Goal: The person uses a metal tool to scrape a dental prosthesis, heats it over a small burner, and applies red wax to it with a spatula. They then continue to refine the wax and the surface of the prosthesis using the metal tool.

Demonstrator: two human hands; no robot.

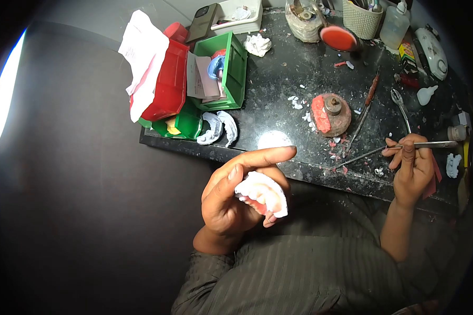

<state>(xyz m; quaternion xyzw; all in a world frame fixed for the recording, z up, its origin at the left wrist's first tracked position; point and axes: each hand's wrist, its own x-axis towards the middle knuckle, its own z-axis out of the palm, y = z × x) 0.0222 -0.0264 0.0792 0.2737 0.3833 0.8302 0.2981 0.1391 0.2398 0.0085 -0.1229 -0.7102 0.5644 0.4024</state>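
My left hand (235,194) holds a white plaster dental cast (263,194) with pink wax and teeth on it, raised in front of my chest, thumb and forefinger stretched over its top. My right hand (411,168) grips a thin metal instrument (373,152) like a pen; its tip rests on the black counter (299,79) near bits of pink wax. The two hands are well apart.
On the counter stand a small round burner with pink wax (330,113), a green bin (231,71), a red bin with papers (165,84), white casts (218,128), loose tools (370,97), a bottle (394,23), a basket (361,18) and a phone (202,21). The counter edge runs just in front of me.
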